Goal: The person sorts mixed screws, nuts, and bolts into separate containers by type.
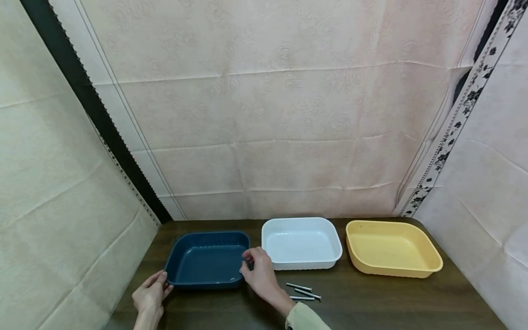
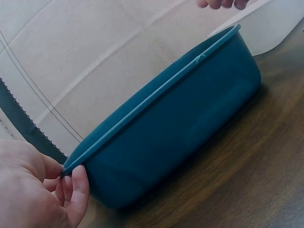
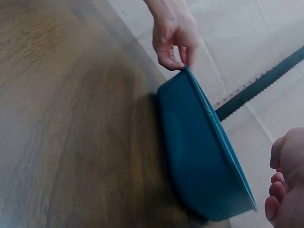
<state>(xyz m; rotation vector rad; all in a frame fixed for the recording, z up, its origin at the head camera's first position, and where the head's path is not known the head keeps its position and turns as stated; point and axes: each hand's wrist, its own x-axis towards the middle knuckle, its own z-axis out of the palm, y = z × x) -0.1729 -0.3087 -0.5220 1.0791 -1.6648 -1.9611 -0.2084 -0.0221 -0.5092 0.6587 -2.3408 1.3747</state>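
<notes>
A dark blue plastic tray (image 1: 212,284) stands at the left of the table. At its near left corner my left hand (image 1: 150,295) pinches the rim between thumb and fingers; the left wrist view shows this hand (image 2: 33,185) close up at the rim. My right hand (image 1: 260,272) hovers over the tray's right side with fingers loosely bent. In the right wrist view its fingers (image 3: 278,190) are apart from the rim, and nothing shows in them. Several silver bolts (image 1: 307,293) lie on the table beside the right wrist.
A white tray (image 1: 303,266) stands right of the blue one, and a yellow tray (image 1: 396,270) farther right. The brown wooden table (image 1: 371,302) ends at a pale cloth backdrop (image 1: 268,114), with cloth walls on both sides.
</notes>
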